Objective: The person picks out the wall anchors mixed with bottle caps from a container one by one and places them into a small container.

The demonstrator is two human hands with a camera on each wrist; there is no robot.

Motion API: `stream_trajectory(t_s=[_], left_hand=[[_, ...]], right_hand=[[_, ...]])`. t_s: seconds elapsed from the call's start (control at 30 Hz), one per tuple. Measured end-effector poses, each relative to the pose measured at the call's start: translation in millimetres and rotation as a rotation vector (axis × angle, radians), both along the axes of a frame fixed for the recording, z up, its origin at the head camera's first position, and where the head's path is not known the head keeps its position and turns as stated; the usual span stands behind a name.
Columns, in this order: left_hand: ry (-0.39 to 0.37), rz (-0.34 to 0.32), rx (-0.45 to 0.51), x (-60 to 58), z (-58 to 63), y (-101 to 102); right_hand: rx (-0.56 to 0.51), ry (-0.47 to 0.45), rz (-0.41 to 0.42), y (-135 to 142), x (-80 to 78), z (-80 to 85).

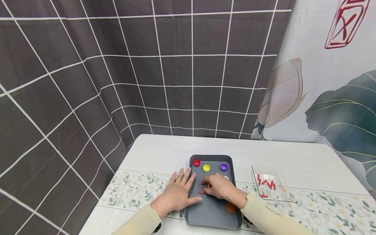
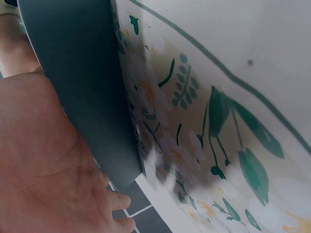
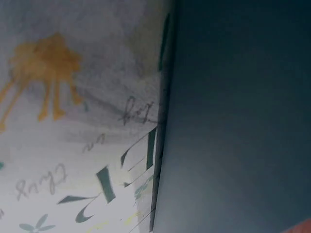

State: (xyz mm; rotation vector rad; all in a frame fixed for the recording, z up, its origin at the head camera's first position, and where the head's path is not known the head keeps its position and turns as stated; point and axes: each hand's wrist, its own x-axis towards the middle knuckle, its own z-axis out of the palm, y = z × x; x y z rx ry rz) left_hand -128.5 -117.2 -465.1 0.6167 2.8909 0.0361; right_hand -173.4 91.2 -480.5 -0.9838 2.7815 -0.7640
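Observation:
A dark grey tray (image 1: 210, 215) lies on the table with two small red sticks inside. One stick (image 1: 202, 187) stands lengthwise at the fingertips of my right hand (image 1: 219, 186), which pinches it between thumb and forefinger. The other stick (image 1: 201, 193) lies crosswise just below. My left hand (image 1: 177, 193) rests at the tray's left edge, fingers spread and thumb reaching over the rim. Its palm (image 2: 43, 155) shows beside the tray wall in the left wrist view. The right wrist view shows mostly the tray's side (image 3: 243, 121), hardly any of the hand.
Round caps sit in the tray: red (image 1: 196, 163), yellow (image 1: 206, 168), purple (image 1: 224, 167), a partly hidden white one (image 1: 226, 177) and an orange-brown one (image 1: 230, 208) by the right wrist. A clear box (image 1: 277, 174) with several red sticks (image 1: 263, 196) stands to the right.

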Motion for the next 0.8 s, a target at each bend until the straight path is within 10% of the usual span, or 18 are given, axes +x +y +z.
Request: stream_trajectory(t_s=[0.4, 0.8], left_hand=[[0.006, -0.002, -0.006, -1.2, -0.3, 0.5], [0.007, -0.002, -0.002, -0.4, -1.7, -0.3]], right_hand=[[-0.021, 0.002, 0.057, -0.6, -3.6, 0.2], [-0.001, 0.017, -0.060, -7.7, 3.8, -1.4]])
